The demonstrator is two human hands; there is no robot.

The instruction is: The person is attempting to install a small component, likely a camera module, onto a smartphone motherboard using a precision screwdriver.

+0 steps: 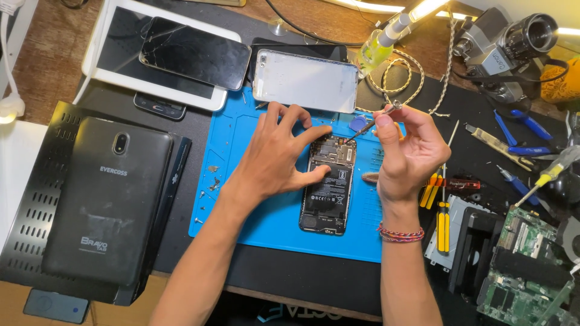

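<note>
The opened smartphone (pixel 327 184) lies face down on the blue repair mat (pixel 266 223), its silver back cover (pixel 305 80) already off and set aside at the mat's top edge. Battery and circuit board are exposed; several loose screws (pixel 205 187) sit on the mat's left part, so disassembly looks partly done, with board screws left. The left hand (pixel 275 160) spreads wide, thumb and fingertips bracing the phone's left edge and top. The right hand (pixel 411 151) pinches a precision screwdriver (pixel 370 125), tip at the phone's upper board.
</note>
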